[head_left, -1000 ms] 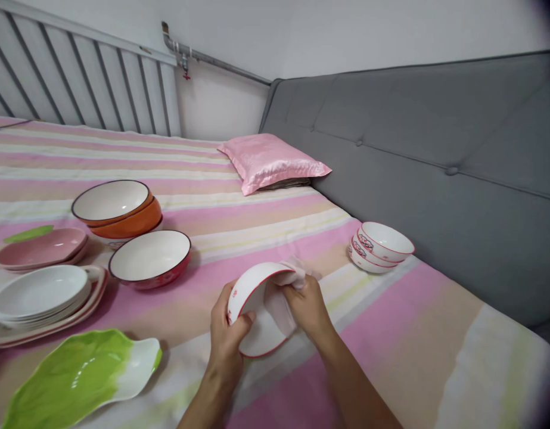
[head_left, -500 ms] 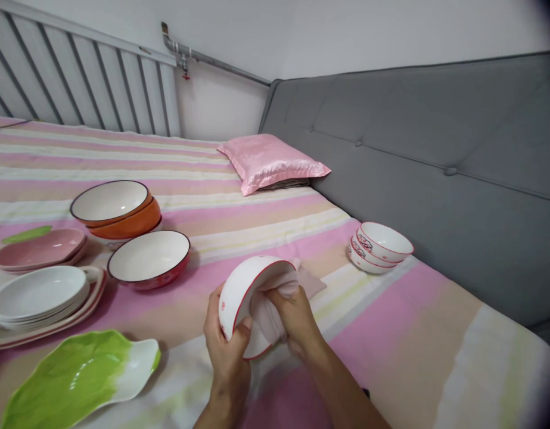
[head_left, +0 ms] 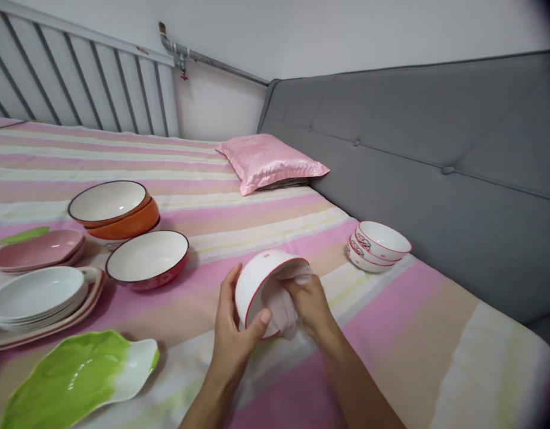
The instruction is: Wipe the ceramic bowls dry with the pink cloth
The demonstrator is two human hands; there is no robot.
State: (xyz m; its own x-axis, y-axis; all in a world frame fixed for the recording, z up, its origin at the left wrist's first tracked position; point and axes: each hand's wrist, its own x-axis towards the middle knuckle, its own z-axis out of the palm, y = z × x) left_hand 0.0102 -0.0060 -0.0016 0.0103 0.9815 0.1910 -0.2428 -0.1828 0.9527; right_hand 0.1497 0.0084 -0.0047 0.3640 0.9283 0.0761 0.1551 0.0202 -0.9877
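Observation:
A white bowl with a red rim (head_left: 258, 278) is tilted on its side above the bed, its opening turned toward my right arm. My left hand (head_left: 236, 325) grips it from the left, thumb over the rim and fingers behind the outer wall. A pale pink cloth (head_left: 280, 307) is bunched inside the bowl. My right hand (head_left: 309, 301) is closed on this cloth at the bowl's right edge, with some fingertips hidden in the folds.
Three matching bowls (head_left: 377, 250) are stacked at right, near the grey headboard (head_left: 413, 125). At left stand orange bowls (head_left: 123, 221), a red bowl (head_left: 152, 277), pink dishes (head_left: 37, 250), white plates (head_left: 37, 295) and a green leaf-shaped dish (head_left: 73, 372). A pink pillow (head_left: 272, 158) lies behind.
Both hands and the bowl have shifted slightly right, and the bowl has turned a little. The cloth end that stuck out beyond the bowl is now drawn in by my right hand.

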